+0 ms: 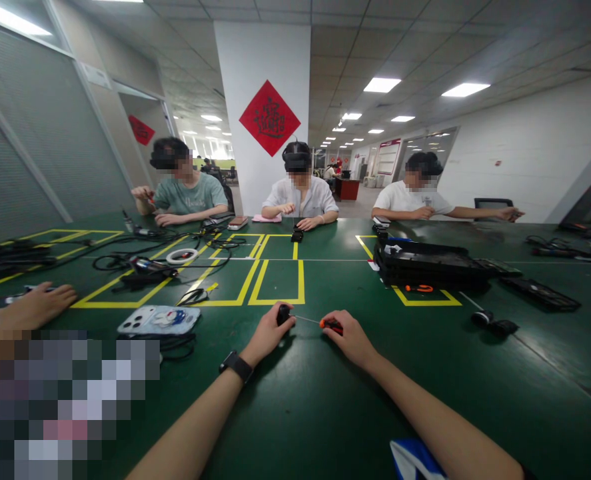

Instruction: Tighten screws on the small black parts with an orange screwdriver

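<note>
Screwdriver [333,327], clamped in the grip of the right hand [351,339] at frame centre, is best held in line with the small black part [283,314] clamped by the left hand [264,337].

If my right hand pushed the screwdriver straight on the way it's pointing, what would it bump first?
Probably the small black thing in your left hand: the screwdriver in your right hand points that way. I can't tell if they touch.

Glossy green table [295,393], black plastic-looking trays [428,261], shiny metallic shaft [307,320], matt black watch strap [239,367].
</note>
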The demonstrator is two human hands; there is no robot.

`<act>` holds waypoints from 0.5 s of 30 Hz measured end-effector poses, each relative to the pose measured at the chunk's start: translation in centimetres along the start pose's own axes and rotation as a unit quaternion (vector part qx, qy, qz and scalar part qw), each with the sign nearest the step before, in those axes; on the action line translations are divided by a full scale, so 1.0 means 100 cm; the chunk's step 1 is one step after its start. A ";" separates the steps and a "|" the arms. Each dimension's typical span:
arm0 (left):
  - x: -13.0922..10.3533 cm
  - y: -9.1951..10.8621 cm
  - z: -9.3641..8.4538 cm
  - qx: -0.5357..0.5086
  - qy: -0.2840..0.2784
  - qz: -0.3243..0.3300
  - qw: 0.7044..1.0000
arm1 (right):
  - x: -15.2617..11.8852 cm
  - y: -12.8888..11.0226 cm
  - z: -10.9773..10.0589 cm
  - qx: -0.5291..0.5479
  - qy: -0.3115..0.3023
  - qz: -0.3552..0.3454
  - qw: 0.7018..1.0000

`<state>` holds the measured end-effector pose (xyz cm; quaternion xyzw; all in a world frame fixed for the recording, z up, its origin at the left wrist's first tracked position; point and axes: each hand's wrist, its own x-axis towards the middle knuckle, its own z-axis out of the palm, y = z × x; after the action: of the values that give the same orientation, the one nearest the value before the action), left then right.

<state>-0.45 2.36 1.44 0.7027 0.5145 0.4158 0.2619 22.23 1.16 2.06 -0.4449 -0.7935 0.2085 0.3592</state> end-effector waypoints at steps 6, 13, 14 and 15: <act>0.001 -0.002 0.000 -0.004 0.005 -0.009 1.000 | 0.000 0.000 0.000 -0.003 0.001 -0.003 1.000; 0.002 -0.005 0.001 -0.008 0.005 -0.001 1.000 | 0.000 0.000 0.000 -0.003 0.004 -0.005 1.000; 0.001 -0.005 0.001 -0.009 0.005 -0.003 1.000 | 0.000 0.000 0.000 -0.003 0.005 -0.004 1.000; 0.001 -0.004 0.000 -0.010 0.004 -0.004 1.000 | 0.000 0.000 0.000 -0.003 0.006 -0.002 1.000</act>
<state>-0.60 2.60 1.14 0.6963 0.5144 0.4227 0.2681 22.20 1.20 2.07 -0.4457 -0.7926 0.2032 0.3632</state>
